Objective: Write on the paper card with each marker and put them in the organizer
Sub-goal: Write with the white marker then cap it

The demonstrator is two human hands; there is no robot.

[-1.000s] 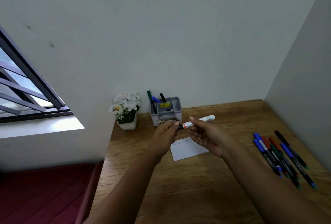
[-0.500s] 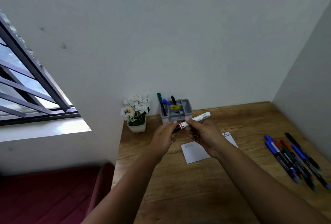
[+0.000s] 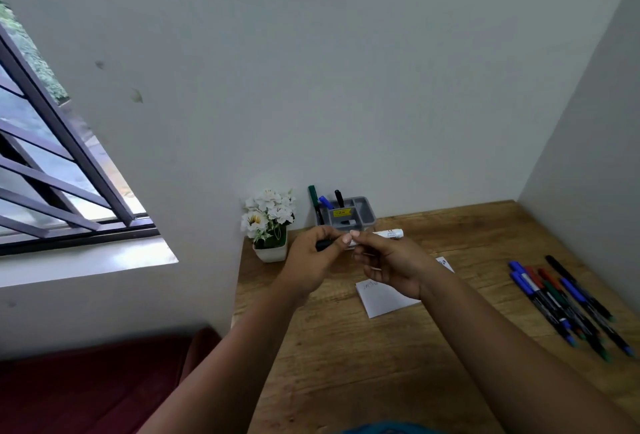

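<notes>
Fingers (image 3: pixel 346 237) of the left hand (image 3: pixel 313 260) are curled round the black cap end of a white marker (image 3: pixel 386 234), while the right hand (image 3: pixel 391 265) pinches the white barrel between thumb and forefinger, the remaining fingers being loosely bent below. The marker is held nearly level above the wooden table (image 3: pixel 346 364), just in front of the grey organizer (image 3: pixel 360 217), in which a green, a blue and a black marker are seen standing at the left side. A white paper card (image 3: pixel 384 298) with faint writing is laid flat on the table beneath the right hand and is partly hidden by it. A row of markers (image 3: pixel 568 302) is laid side by side at the right of the table, well apart from the card. A potted white flower (image 3: pixel 268 222) is placed beside the organizer, against the wall.
</notes>
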